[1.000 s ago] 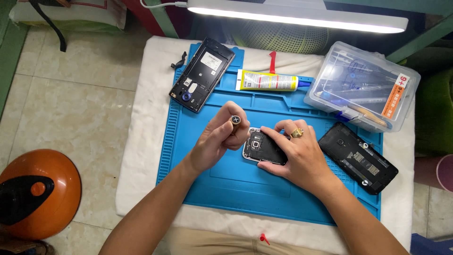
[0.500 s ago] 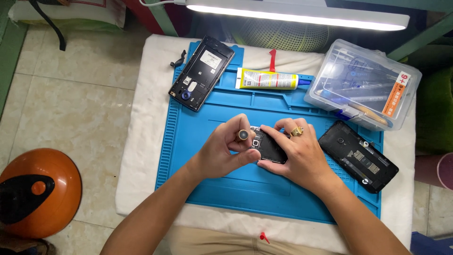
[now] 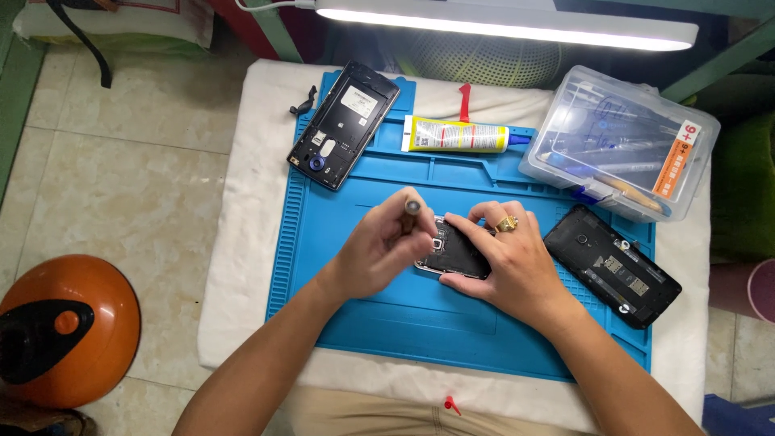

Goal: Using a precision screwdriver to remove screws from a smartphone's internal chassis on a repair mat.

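On the blue mat point(image 3: 387, 323), the right hand point(image 3: 508, 266) pinned an opened phone point(image 3: 456, 252) (light, probably fragile) by its edges. The left hand point(image 3: 375, 250) pinched a slim screwdriver point(image 3: 411, 214).

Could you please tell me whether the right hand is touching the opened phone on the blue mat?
Touching: the head view shows the right hand with fingers pressed on the opened phone.

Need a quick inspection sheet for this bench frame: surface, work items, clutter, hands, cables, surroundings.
Surface: blue mat on white cloth.
Work items: opened phone at mat centre; screwdriver tilted over it.
Clutter: second phone, third phone, glue tube, clear box.
Hands: left hand grips screwdriver; right hand, ringed, steadies opened phone.
Cables: white lead by lamp.
Surroundings: tiled floor, orange dome.
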